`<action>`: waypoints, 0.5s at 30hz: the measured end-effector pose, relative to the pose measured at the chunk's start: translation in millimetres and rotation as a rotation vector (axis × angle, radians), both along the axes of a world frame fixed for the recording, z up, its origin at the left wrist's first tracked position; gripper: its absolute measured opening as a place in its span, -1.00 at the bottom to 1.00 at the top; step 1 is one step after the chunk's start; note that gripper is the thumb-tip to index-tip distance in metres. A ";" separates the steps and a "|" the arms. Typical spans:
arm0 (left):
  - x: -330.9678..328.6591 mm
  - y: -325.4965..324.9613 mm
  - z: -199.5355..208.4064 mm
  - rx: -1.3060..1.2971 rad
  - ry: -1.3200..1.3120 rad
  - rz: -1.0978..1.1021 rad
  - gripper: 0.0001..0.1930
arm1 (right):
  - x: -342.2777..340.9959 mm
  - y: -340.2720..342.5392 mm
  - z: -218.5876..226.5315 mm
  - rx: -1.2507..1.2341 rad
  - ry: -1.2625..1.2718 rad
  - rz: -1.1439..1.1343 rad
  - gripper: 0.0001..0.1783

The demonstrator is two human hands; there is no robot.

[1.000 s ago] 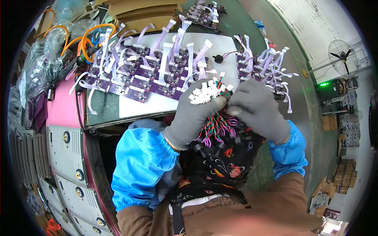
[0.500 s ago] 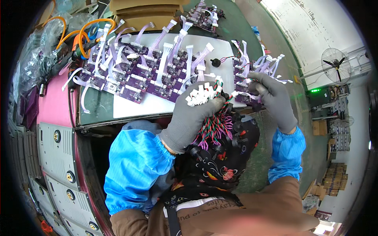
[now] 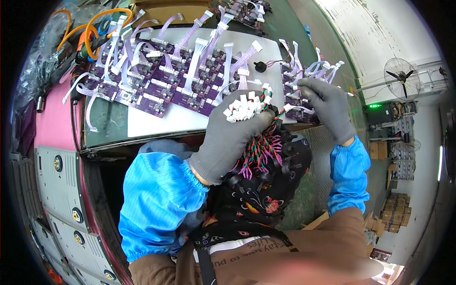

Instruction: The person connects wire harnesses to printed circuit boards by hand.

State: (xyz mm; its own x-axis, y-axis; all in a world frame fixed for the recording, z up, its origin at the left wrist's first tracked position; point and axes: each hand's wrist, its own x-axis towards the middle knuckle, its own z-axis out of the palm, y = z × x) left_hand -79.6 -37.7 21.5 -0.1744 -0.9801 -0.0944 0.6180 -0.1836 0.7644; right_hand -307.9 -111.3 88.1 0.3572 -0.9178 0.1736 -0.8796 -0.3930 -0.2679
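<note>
My left hand [image 3: 230, 135], in a grey glove, is closed around a bundle of twisted red, green and black wires [image 3: 259, 151]. Their white plug ends [image 3: 244, 108] stick up above the fingers, and dark round parts hang at the lower ends over my lap. At the right, my gloved right hand [image 3: 328, 109] has its thumb and index finger drawn together at a purple circuit board [image 3: 290, 98] with white ribbon cables. What the fingertips pinch is too small to make out. A black round part [image 3: 260, 66] lies left of that board, its wires running toward it.
Several purple boards [image 3: 164, 88] with upright ribbon cables cover a white foam sheet [image 3: 147, 124] on the green bench. Orange tubing [image 3: 90, 33] and clear plastic bags [image 3: 40, 50] lie at the left. Grey metal panels [image 3: 59, 175] stand lower left. Another board [image 3: 244, 14] sits at the back.
The bench and boards have shifted slightly left and up in view. My right hand's fingertips have moved a little up along the board's cables. The left hand keeps its bundle.
</note>
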 end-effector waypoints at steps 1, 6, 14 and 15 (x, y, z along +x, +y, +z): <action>-1.2 0.2 -1.1 0.003 0.005 -0.006 -0.61 | -1.0 -1.5 2.5 -0.027 0.062 0.025 -0.79; -4.1 -0.6 -2.8 -0.039 -0.025 0.011 -0.62 | -15.3 -20.5 -11.2 -0.145 0.294 0.214 -0.86; -2.9 1.0 -2.7 -0.016 -0.004 0.006 -0.65 | -14.4 -8.4 -16.6 -0.142 0.506 0.269 -0.84; -2.8 1.0 -2.4 -0.022 0.003 0.001 -0.65 | -14.2 -7.4 -17.5 -0.139 0.506 0.267 -0.84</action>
State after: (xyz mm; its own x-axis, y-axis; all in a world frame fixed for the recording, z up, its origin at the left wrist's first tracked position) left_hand -82.4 -36.7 19.1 -0.1736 -0.9822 -0.0723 0.6207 -0.1661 0.7662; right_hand -322.1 -118.7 70.6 0.6429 -0.7652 0.0338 -0.7502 -0.6202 0.2293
